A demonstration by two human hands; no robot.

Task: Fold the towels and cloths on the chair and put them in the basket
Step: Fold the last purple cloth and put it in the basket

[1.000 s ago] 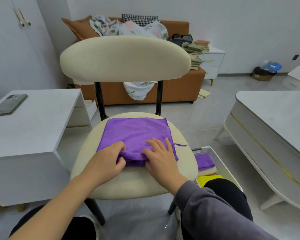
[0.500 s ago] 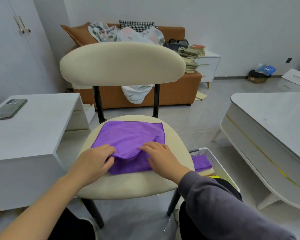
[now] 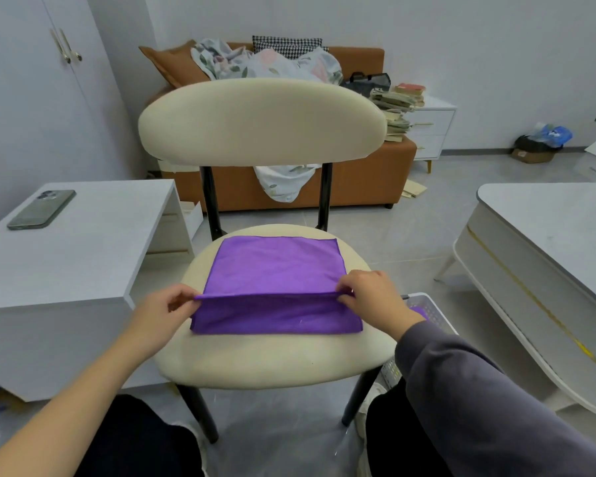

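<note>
Two hands pinch a purple cloth [image 3: 276, 270] on the cream chair [image 3: 265, 359]: the left hand [image 3: 164, 313] grips the raised fold edge at its left end, the right hand [image 3: 372, 296] at its right end, fingers closed on the fabric. The cloth lies flat across the seat, its near part doubled. A white basket [image 3: 434, 313] stands just right of the chair, purple fabric showing inside. Farther left, a phone [image 3: 42, 208] rests on a white table [image 3: 83, 249].

No legible text, labels, brands or numbers anywhere in view. Books [image 3: 398, 99] stacked on the far drawer unit [image 3: 429, 132]: covers too small and blurred to read. Phone [image 3: 42, 208] on the table [image 3: 83, 256]: back shows no readable mark.
</note>
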